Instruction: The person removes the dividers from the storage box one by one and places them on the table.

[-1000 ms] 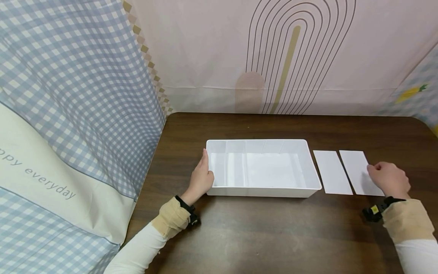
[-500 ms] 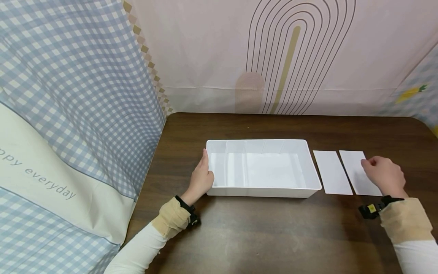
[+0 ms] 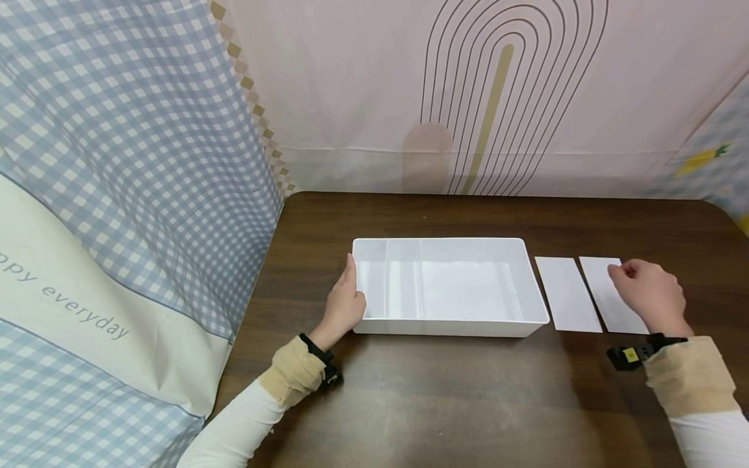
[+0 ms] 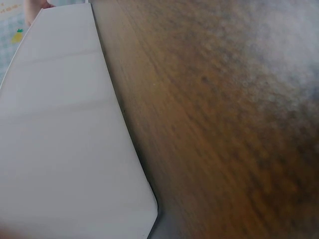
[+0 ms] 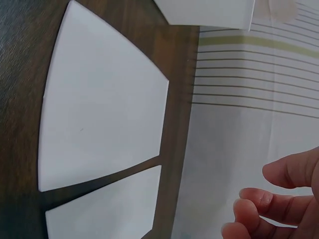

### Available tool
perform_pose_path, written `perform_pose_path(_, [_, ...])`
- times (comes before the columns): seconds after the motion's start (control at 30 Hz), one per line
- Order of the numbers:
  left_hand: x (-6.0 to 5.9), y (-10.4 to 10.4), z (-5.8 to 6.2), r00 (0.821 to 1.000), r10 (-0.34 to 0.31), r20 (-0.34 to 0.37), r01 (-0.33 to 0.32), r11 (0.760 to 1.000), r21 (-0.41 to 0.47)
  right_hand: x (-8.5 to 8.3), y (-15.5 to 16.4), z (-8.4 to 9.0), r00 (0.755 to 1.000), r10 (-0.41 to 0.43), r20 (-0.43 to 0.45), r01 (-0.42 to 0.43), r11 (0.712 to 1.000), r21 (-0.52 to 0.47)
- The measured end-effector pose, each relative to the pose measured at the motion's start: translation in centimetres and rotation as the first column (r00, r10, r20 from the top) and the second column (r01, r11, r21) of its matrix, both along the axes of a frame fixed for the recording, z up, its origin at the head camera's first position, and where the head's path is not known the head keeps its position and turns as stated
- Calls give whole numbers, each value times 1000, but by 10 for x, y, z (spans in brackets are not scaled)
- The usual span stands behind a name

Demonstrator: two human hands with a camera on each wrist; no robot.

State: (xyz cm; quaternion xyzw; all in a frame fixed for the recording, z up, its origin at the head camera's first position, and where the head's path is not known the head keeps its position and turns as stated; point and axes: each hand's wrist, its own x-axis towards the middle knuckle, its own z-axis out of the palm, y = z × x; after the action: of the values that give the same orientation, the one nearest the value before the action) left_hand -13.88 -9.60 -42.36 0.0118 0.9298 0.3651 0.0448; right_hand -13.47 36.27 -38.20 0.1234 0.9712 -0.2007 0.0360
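Observation:
A long white plastic box point(image 3: 445, 329) with faint ridges in its left part sits on the table in the head view. My left hand point(image 3: 344, 304) rests against the box's left end, fingers straight and pointing away from me. The box's outer wall point(image 4: 75, 139) fills much of the left wrist view. To the right of the box lie two flat white rectangular panels side by side, a left panel point(image 3: 567, 296) and a right panel point(image 3: 611, 309). My right hand point(image 3: 654, 296) overlaps the right panel's outer edge. In the right wrist view, its loosely curled fingers point(image 5: 284, 204) hold nothing.
The dark wooden table point(image 3: 433, 403) has rounded far corners. A pale cloth point(image 3: 351, 97) with a line-arch print hangs behind it. Blue checked cloth point(image 3: 146, 130) hangs along the left side. A narrow gap separates the panels from the box and from each other.
My right hand has moved left and slightly away from me, over the right panel's upper edge. The left hand, the box and both panels stay where they were.

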Motion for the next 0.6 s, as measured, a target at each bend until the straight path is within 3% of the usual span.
perform_pose_path(0.6, [0, 0, 0, 1000, -6, -15, 6, 1000, -11, 3, -24, 13, 993, 36, -112, -36, 999, 7])
